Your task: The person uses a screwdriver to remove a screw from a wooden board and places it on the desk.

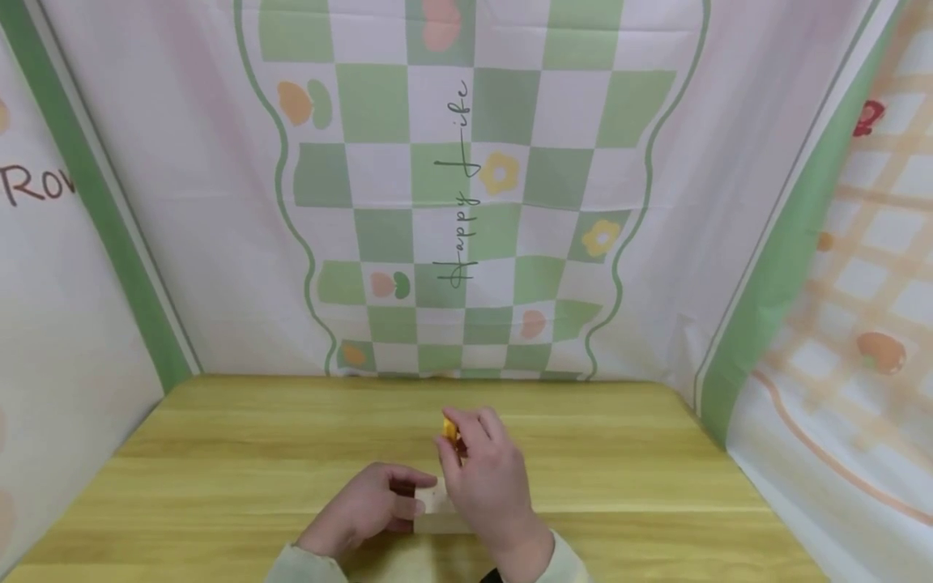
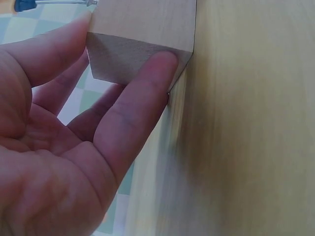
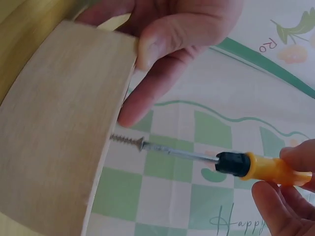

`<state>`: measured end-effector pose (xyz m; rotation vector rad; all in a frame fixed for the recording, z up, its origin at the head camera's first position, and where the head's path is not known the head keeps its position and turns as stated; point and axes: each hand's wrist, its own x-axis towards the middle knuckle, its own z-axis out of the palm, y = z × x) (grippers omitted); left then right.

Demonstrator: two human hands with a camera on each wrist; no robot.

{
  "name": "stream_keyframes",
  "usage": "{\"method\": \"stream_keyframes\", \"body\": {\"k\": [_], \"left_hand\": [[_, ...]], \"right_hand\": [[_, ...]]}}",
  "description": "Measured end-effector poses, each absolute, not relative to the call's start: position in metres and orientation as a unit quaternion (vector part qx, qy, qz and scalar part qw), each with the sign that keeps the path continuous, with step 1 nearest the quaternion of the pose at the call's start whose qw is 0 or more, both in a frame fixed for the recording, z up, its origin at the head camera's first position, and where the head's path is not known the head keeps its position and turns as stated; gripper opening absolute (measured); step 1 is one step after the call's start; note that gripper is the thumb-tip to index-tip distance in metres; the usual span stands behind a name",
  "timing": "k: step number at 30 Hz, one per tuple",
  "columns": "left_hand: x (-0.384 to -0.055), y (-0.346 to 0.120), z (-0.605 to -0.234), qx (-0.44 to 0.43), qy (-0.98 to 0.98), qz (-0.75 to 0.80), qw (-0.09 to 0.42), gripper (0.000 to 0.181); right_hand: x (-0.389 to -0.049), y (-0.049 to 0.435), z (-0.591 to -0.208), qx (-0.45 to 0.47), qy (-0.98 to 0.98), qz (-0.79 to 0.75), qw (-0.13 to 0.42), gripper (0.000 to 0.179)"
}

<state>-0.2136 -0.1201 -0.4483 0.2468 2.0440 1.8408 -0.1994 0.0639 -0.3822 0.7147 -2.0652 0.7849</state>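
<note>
A pale wooden block sits low on the table in front of me. My left hand grips its left end; in the left wrist view the thumb presses the end face of the block. With the fingertips of my right hand I pinch the yellow handle of a screwdriver, held above the block. The right wrist view shows its metal shaft in line with a screw, tip at the screw's head. The screw stands upright from the block's face, most of its thread exposed.
The wooden table spreads around both hands. Behind it hangs a green-and-white checked cloth, and patterned cloths flank the left and right sides. A dark band shows at the right wrist by the sleeve.
</note>
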Motion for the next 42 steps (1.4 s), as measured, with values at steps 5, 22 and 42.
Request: {"method": "stream_keyframes", "body": {"k": [5,22,42], "left_hand": [[-0.214,-0.121,-0.450,0.093,0.727,0.654,0.186,0.034],[-0.213,-0.124,-0.450,0.093,0.727,0.653,0.191,0.034],[-0.215,-0.119,-0.451,0.086,0.732,0.649,0.187,0.034]], "right_hand": [[-0.199,0.064,-0.383,0.289,-0.800,0.322,0.415,0.033],[-0.221,0.096,-0.380,0.434,-0.766,0.427,0.207,0.034],[-0.199,0.070,-0.377,0.268,-0.817,0.333,0.386,0.029]]}}
